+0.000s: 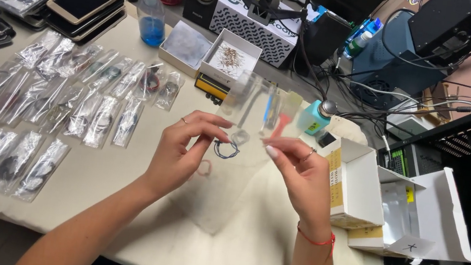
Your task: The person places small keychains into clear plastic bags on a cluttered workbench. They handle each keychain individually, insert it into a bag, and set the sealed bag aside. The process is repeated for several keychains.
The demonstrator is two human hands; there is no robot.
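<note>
Left hand (182,152) raised over the table (115,176), thumb and forefinger pinched on a small dark wire coil (226,149). Coil hangs between both hands, just above table centre. Its loop is roughly round, flattened a little, long axis running left-right; loose ends too fine to tell which way they point.

Right hand (304,178) just right of the coil, fingers curled in, thumb and forefinger pinching the edge of a clear bag (252,107). Bag stands upright from the fingers, long axis near to far, mouth end not clear. Red cord on the right wrist, ring on each hand.

Left of the hands: rows of clear packets (63,105), each with a dark coiled part, lying flat in three bands, long axes mostly near-far, slightly fanned.

Far side: blue-liquid bottle (151,18), two small open white boxes (213,53), one with thin pins. Teal bottle (316,117) far right of the hands. Open white cartons (400,209) at right. Stacked phones (83,1) far left.
</note>
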